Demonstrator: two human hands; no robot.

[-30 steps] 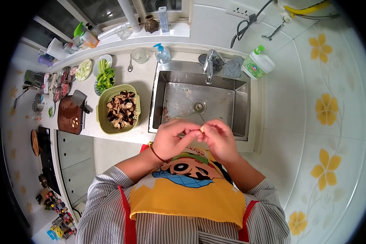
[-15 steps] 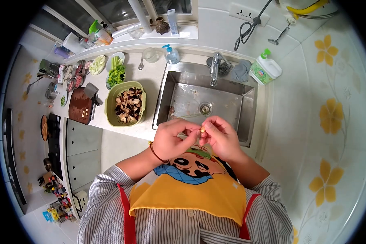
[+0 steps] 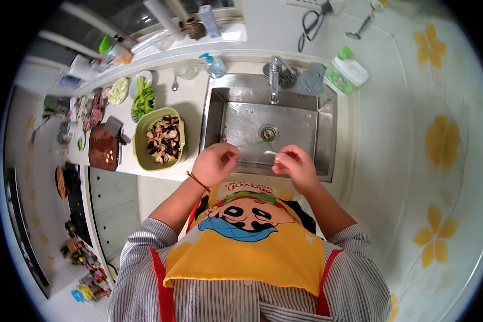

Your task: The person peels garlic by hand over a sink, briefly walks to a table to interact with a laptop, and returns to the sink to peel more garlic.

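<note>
Over the near part of the steel sink (image 3: 252, 161), my right hand (image 3: 295, 167) pinches a small pale piece (image 3: 271, 153), too small to name. My left hand (image 3: 218, 162) hangs at the sink's front left corner, apart from the right one, its fingers curled together; whether anything is between them is hidden. A thin green strand (image 3: 257, 143) shows in the sink between the hands, near the drain. To the left of my left hand stands a green basket (image 3: 139, 145) of cut dark-skinned chunks (image 3: 163, 140).
A faucet (image 3: 275, 80) rises behind the sink, with a soap bottle (image 3: 216, 67) at its left and a white detergent jug (image 3: 349, 74) at its right. Green vegetables (image 3: 144, 102) and a brown cutting board (image 3: 103, 149) lie on the left counter.
My hands, which were together over the sink's front edge, have moved apart, the left one to the left and the right one slightly right. The thin green strand now shows. The view has shifted slightly.
</note>
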